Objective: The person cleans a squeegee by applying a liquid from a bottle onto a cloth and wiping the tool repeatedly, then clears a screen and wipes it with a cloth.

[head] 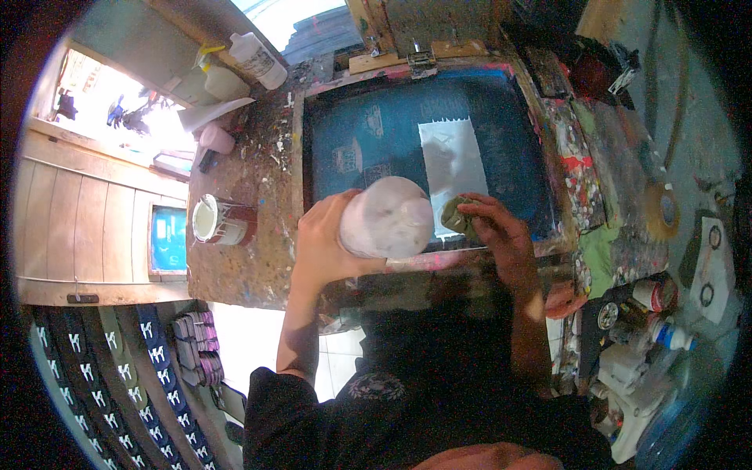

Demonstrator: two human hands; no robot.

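My left hand (pixel 326 241) grips a whitish translucent plastic bottle or jar (pixel 388 217), raised over the near left part of a framed screen-printing screen (pixel 341 129) with blue mesh. A crumpled greenish cloth or sponge (pixel 457 216) is pinched in the fingers of my right hand (pixel 496 226), above the screen's near edge. Between and beyond the hands, a white rectangular patch (pixel 452 158) with ragged ends lies on the mesh; a shadow falls across it. Faint stencil designs show on the mesh to its left. What the bottle holds cannot be told.
A metal hinge clamp (pixel 422 63) meets the screen's far edge. On the paint-spattered table (pixel 270 205) at left stand an open paint can (pixel 220 220), a pink cup (pixel 217 139), a spray bottle (pixel 223 82) and a white bottle (pixel 258 61). A tape roll (pixel 664 210) lies at right.
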